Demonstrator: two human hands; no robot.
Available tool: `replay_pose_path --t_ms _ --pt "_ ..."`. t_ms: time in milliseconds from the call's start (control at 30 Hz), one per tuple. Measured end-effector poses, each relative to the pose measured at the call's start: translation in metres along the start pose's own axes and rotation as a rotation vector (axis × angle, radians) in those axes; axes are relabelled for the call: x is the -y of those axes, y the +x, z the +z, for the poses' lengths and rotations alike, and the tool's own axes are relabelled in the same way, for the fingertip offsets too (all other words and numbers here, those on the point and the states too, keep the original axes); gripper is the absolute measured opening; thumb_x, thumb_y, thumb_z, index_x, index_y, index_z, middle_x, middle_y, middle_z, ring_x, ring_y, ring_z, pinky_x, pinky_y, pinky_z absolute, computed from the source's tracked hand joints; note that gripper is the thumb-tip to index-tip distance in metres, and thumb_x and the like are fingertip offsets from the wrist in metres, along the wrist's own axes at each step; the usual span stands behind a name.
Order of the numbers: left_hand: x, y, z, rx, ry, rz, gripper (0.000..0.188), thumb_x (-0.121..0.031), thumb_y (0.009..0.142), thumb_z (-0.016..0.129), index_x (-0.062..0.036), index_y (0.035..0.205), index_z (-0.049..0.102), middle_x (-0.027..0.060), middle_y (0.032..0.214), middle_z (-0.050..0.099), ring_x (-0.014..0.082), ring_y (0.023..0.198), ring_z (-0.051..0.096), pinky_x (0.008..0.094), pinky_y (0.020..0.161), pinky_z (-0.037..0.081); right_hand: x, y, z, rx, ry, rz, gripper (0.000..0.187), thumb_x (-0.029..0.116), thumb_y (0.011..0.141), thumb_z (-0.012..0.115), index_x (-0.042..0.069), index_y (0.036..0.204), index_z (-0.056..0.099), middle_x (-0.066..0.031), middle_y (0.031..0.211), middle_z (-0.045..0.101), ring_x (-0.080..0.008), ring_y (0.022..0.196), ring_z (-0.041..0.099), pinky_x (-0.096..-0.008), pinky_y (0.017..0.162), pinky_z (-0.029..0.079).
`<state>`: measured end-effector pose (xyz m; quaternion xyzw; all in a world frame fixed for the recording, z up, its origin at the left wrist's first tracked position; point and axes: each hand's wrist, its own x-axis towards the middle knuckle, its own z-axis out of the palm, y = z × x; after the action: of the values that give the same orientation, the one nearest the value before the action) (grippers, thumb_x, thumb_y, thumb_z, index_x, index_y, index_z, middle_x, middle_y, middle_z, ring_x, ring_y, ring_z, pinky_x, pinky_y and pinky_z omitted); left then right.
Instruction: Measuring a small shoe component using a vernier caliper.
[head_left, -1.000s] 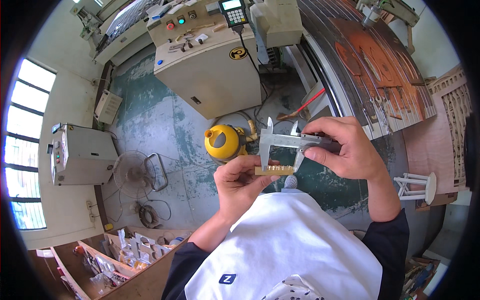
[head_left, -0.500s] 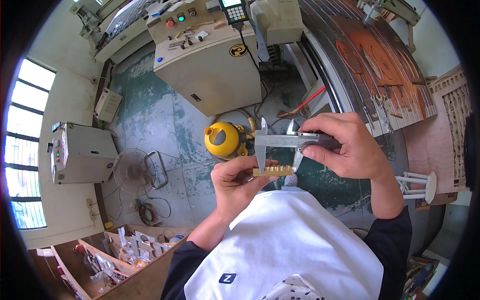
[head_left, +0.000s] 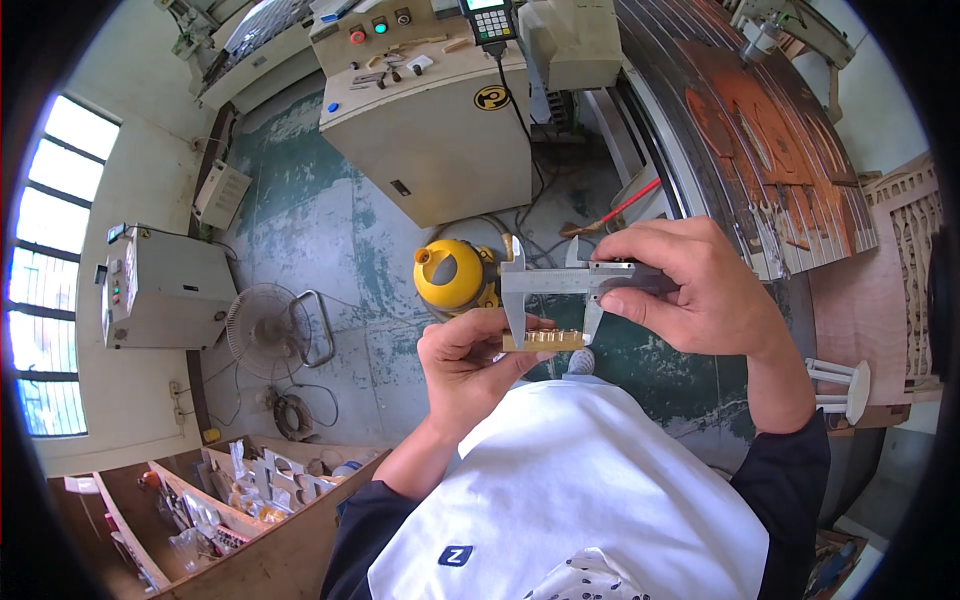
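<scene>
My right hand (head_left: 665, 285) grips a steel vernier caliper (head_left: 550, 281), its thumb and fingers around the sliding part. The long jaws point down toward me. Between them sits a small brass-coloured block (head_left: 545, 342) with a row of shiny raised bumps along its upper side. My left hand (head_left: 470, 355) pinches the block's left end between thumb and fingers. Both jaws appear to stand close against the ends of the block; whether they press on it I cannot tell.
Beyond my hands stands a yellow round machine (head_left: 455, 275) on the floor, before a beige control cabinet (head_left: 430, 165). A slotted machine bed (head_left: 760, 130) with tools lies at right. A fan (head_left: 265, 325) and a wooden compartment box (head_left: 300, 520) are at left; a white stool (head_left: 845, 390) at right.
The caliper's jaws have come down around the block and its right jaw stands closer to the block's end. The surroundings have shifted slightly in view as my head moved.
</scene>
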<state>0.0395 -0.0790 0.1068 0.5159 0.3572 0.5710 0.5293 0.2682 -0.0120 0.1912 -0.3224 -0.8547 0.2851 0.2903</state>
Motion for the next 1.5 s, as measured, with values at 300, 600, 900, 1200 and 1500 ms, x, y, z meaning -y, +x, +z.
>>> replay_pose_path --t_ms 300,600,900,1200,1500 --pt "-0.003 -0.007 -0.012 -0.051 -0.011 0.062 0.04 0.014 0.077 0.07 0.0065 0.113 0.055 0.0175 0.102 0.07 0.0213 0.097 0.069 0.0281 0.084 0.055 -0.001 0.022 0.009 0.052 0.037 -0.085 0.029 0.008 0.074 0.076 -0.003 0.099 0.065 -0.0134 0.08 0.065 -0.0206 0.059 0.061 -0.03 0.05 0.046" --pt "-0.019 -0.031 -0.031 -0.34 -0.027 0.183 0.036 0.01 0.074 0.076 0.002 0.098 0.05 0.0211 0.092 0.07 0.0252 0.09 0.07 0.0347 0.082 0.058 0.023 0.072 0.026 0.217 0.038 -0.199 0.029 0.011 0.077 0.072 -0.005 0.099 0.063 -0.0179 0.087 0.066 -0.034 0.073 0.063 -0.0385 0.068 0.05" --pt "-0.024 -0.053 -0.054 -0.479 0.134 0.472 0.029 0.009 0.065 0.082 -0.0041 0.084 0.064 0.0093 0.098 0.056 0.021 0.093 0.068 0.0333 0.089 0.056 0.043 0.107 0.05 0.358 0.07 -0.344 0.029 0.014 0.077 0.073 -0.003 0.099 0.065 -0.0178 0.089 0.067 -0.034 0.075 0.064 -0.038 0.07 0.05" --pt "-0.028 -0.071 -0.072 -0.552 0.305 0.533 0.03 -0.007 0.057 0.092 -0.0125 0.076 0.069 0.0007 0.092 0.047 0.0146 0.083 0.043 0.0285 0.072 0.043 0.049 0.124 0.066 0.362 0.114 -0.559 0.029 0.012 0.073 0.075 -0.001 0.097 0.066 -0.0139 0.078 0.064 -0.0268 0.063 0.062 -0.033 0.057 0.048" --pt "-0.035 -0.073 -0.067 -0.561 0.341 0.6 0.026 0.0 0.061 0.087 -0.0046 0.081 0.072 0.0055 0.08 0.063 0.0102 0.067 0.054 0.0203 0.052 0.038 0.052 0.127 0.065 0.357 0.083 -0.606 0.029 0.013 0.073 0.075 0.0 0.097 0.065 -0.0123 0.076 0.064 -0.0257 0.062 0.061 -0.0333 0.056 0.047"
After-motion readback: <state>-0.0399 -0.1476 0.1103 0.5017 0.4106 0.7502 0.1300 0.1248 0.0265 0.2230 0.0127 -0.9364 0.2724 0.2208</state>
